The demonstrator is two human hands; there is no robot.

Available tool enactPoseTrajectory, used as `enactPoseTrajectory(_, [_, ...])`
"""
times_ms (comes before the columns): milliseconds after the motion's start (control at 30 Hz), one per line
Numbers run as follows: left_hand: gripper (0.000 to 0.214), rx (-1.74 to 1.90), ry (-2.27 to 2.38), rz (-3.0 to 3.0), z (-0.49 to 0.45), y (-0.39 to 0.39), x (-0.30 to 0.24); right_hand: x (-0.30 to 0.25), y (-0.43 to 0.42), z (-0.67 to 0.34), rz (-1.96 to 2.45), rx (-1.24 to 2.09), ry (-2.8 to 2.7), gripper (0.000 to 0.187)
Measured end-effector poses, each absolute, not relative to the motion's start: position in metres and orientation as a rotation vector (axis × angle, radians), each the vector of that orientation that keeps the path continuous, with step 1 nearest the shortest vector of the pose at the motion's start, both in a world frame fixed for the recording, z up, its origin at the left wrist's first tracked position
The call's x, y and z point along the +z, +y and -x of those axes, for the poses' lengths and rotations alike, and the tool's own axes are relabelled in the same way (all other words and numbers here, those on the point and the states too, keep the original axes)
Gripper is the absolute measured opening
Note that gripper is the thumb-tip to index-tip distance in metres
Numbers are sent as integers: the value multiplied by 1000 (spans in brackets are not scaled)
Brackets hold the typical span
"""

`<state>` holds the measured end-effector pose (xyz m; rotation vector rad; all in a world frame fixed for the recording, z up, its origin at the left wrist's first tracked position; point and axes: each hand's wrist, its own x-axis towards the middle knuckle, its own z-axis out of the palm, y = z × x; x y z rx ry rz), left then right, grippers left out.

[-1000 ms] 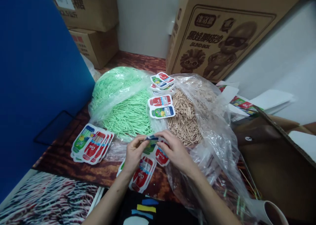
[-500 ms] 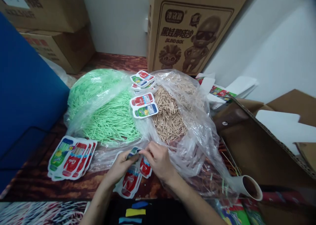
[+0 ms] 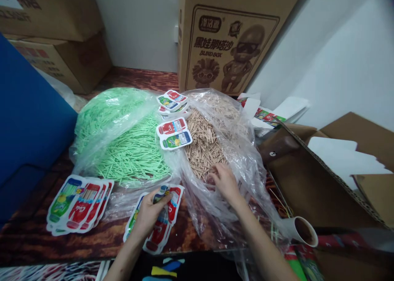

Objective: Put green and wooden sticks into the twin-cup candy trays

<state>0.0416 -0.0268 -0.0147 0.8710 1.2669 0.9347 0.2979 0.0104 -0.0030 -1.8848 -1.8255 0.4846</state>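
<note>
My left hand [image 3: 150, 212] grips a small printed packet [image 3: 172, 198] with red and green bottle pictures, held over a few more packets [image 3: 154, 240] lying on the table. My right hand [image 3: 224, 181] reaches into the clear bag of tan wooden sticks [image 3: 205, 143], fingers curled among the sticks at its near edge. To the left of that bag lies a clear bag of green sticks [image 3: 129, 145]. Two packets [image 3: 174, 133] rest on top where the bags meet, and a small stack [image 3: 170, 101] lies behind them.
A pile of filled packets [image 3: 78, 205] lies at the left front on the dark wooden table [image 3: 37, 244]. A blue panel [image 3: 27, 120] stands at the left. Cardboard boxes [image 3: 227, 34] stand behind, an open carton [image 3: 323, 178] at the right, a paper cup [image 3: 303, 231] near it.
My right hand let go of the packet and moved up right into the tan sticks. My left hand keeps the packet and has dropped slightly. The view swung right.
</note>
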Motion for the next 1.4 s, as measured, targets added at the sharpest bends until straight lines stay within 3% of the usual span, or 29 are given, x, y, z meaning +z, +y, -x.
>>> enactPoseTrajectory(100, [25,938,1261,-834,-40,-27,-19,-15,20,-325,2153,136,-2013,34])
enactPoseTrajectory(200, [25,923,1242,-861,-41,-27,-18,-21,27,-329,2219,124,-2112,44])
enactPoseTrajectory(400, [25,910,1230,-811,-38,-29,-22,-19,49,-328,2209,393,-2052,36])
enactPoseTrajectory(500, [25,895,1216,-774,-37,-30,-26,-21,65,-324,2288,327,-1944,35])
enactPoseTrajectory(667, [25,897,1205,-774,-37,-31,-24,-24,86,-320,2343,317,-1898,19])
enactPoseTrajectory(800, [26,917,1239,-743,-34,-31,-26,-18,82,-332,2214,416,-2077,18])
enactPoseTrajectory(933, [28,915,1246,-728,-31,-30,-31,-12,61,-339,2068,439,-2267,29])
enactPoseTrajectory(1133, [28,907,1227,-694,-31,-29,-28,-16,36,-326,2026,146,-2479,46])
enactPoseTrajectory(1300, [27,932,1233,-691,-33,-29,-24,-30,39,-318,1930,-197,-2541,20])
enactPoseTrajectory(1400, [27,945,1224,-682,-34,-30,-22,-34,42,-322,1819,-268,-2574,17])
